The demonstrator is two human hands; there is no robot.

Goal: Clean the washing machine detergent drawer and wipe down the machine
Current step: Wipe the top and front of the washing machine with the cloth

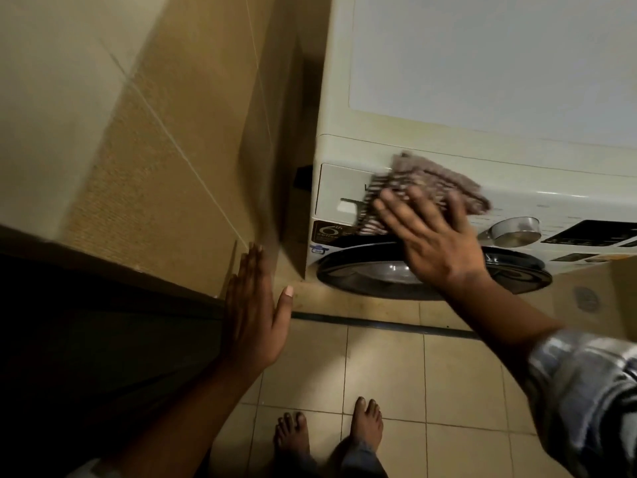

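Note:
A cream front-loading washing machine (482,81) fills the upper right. Its detergent drawer (339,191) sits shut at the top left of the front panel. My right hand (431,236) presses a brown striped cloth (431,181) flat against the panel, covering the drawer's right part. My left hand (255,305) hovers open with fingers straight, left of the machine near the wall, holding nothing. Below the panel are the dark round door (362,270) and a silver dial (513,231).
A tiled wall (155,150) stands close on the left, leaving a narrow dark gap beside the machine. A dark surface (86,322) fills the lower left. My bare feet (331,439) stand on beige floor tiles. A dark threshold strip (379,324) runs before the machine.

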